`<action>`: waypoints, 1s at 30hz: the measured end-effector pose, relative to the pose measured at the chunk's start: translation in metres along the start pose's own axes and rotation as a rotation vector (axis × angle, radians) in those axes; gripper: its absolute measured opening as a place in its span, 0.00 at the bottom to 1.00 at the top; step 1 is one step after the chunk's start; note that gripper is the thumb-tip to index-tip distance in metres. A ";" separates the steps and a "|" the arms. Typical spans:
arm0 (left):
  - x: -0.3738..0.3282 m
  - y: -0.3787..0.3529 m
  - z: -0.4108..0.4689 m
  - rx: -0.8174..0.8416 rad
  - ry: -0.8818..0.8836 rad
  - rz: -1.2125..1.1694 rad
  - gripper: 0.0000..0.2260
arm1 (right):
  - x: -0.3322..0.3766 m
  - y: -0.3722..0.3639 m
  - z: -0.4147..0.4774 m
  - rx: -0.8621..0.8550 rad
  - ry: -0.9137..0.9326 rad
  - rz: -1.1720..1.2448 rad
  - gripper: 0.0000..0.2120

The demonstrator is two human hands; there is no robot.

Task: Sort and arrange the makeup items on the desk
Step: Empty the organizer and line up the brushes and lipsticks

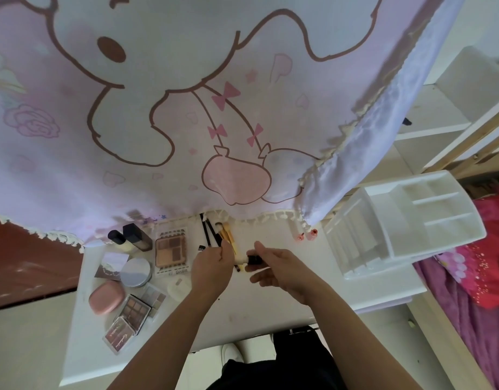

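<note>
Nearest us, both forearms reach out over the white desk (256,311) and meet close together above its middle. The left hand (211,267) is turned palm-inward with its fingers curled, and as far as we can tell it pinches the cream end of a small black-capped tube (249,259). The right hand (276,267) grips the black end between a raised thumb and loosely spread fingers, so the tube spans the short gap between the two hands, just off the surface. We judge the main risk to be the cap: if the hands pull or twist unevenly, either half could slip out of such a light pinch and roll off the near edge, or the contents could smear the desk. A second risk lies just beyond the left knuckles, where a bundle of makeup brushes (214,235) fans out; a careless sweep of that wrist would scatter them. To the left of the left hand sit a white puff (178,285), stacked eyeshadow palettes (133,311), a pink compact (106,296), a round jar (136,273), a larger open palette (171,250) and two dark-capped bottles (130,239). Right of the right hand, well apart, stands a white compartmented organizer (405,218), with two small pink-capped items (306,235) before it. Beyond everything hangs a pink cartoon curtain (186,108).
</note>
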State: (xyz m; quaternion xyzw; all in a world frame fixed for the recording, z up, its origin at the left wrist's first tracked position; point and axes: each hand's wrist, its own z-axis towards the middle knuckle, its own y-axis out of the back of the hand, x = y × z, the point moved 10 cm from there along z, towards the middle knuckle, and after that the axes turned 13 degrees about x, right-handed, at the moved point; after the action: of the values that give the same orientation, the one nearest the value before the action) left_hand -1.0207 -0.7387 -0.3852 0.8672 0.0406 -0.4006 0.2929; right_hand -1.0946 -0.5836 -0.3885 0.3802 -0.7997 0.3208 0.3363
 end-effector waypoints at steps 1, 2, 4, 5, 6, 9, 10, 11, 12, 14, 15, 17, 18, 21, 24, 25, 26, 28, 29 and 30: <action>-0.003 -0.004 0.000 0.031 -0.002 0.058 0.22 | 0.000 0.001 -0.001 -0.011 -0.003 -0.038 0.16; -0.006 -0.004 0.003 0.026 -0.054 0.107 0.22 | 0.001 0.002 -0.002 -0.021 0.011 -0.070 0.15; -0.008 0.001 0.005 0.014 -0.090 0.172 0.22 | 0.003 0.008 -0.006 -0.049 0.054 -0.080 0.11; -0.006 0.001 0.007 0.032 -0.097 0.184 0.22 | 0.003 0.013 -0.009 -0.063 0.069 -0.073 0.10; -0.007 0.000 0.009 0.037 -0.145 0.203 0.21 | 0.004 0.018 -0.012 -0.080 0.078 -0.060 0.09; -0.011 0.003 0.008 0.044 -0.195 0.167 0.21 | 0.001 0.036 -0.022 -0.143 0.088 -0.026 0.09; -0.004 0.004 0.008 0.034 -0.168 0.074 0.25 | 0.000 0.041 -0.025 -0.165 0.091 -0.009 0.09; 0.003 0.003 0.009 0.043 -0.131 -0.029 0.27 | -0.002 0.046 -0.027 -0.193 0.097 0.024 0.10; 0.009 -0.002 0.008 0.084 -0.086 -0.167 0.27 | -0.005 0.050 -0.029 -0.217 0.102 0.073 0.10; 0.016 -0.024 0.007 0.237 -0.029 -0.483 0.23 | -0.016 0.058 -0.032 -0.267 0.118 0.201 0.12; 0.017 -0.037 0.006 0.319 -0.008 -0.626 0.20 | -0.022 0.062 -0.034 -0.289 0.130 0.271 0.12; 0.019 -0.062 0.003 0.445 0.053 -0.833 0.16 | -0.036 0.068 -0.038 -0.324 0.160 0.414 0.12; 0.020 -0.073 0.001 0.490 0.082 -0.901 0.16 | -0.043 0.072 -0.040 -0.340 0.173 0.487 0.12; 0.025 -0.102 -0.002 0.562 0.139 -1.004 0.16 | -0.062 0.081 -0.048 -0.377 0.194 0.656 0.13; 0.020 -0.122 -0.003 0.589 0.142 -1.047 0.17 | -0.072 0.095 -0.054 -0.407 0.189 0.672 0.11; 0.018 -0.128 -0.003 0.599 0.137 -1.053 0.16 | -0.074 0.101 -0.056 -0.421 0.173 0.626 0.11; 0.015 -0.134 -0.003 0.605 0.127 -1.047 0.15 | -0.074 0.108 -0.058 -0.439 0.152 0.547 0.12; 0.013 -0.144 -0.002 0.579 0.117 -0.966 0.15 | -0.075 0.126 -0.062 -0.499 0.096 0.343 0.12; 0.013 -0.148 0.000 0.546 0.114 -0.895 0.13 | -0.075 0.138 -0.063 -0.535 0.081 0.255 0.12; 0.012 -0.153 0.004 0.512 0.108 -0.830 0.11 | -0.075 0.149 -0.062 -0.570 0.074 0.187 0.11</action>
State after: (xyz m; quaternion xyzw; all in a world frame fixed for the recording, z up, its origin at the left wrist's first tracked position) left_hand -1.0614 -0.6166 -0.4687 0.8415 0.2980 -0.4352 -0.1168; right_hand -1.1629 -0.4313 -0.4504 0.1834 -0.8761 0.1266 0.4275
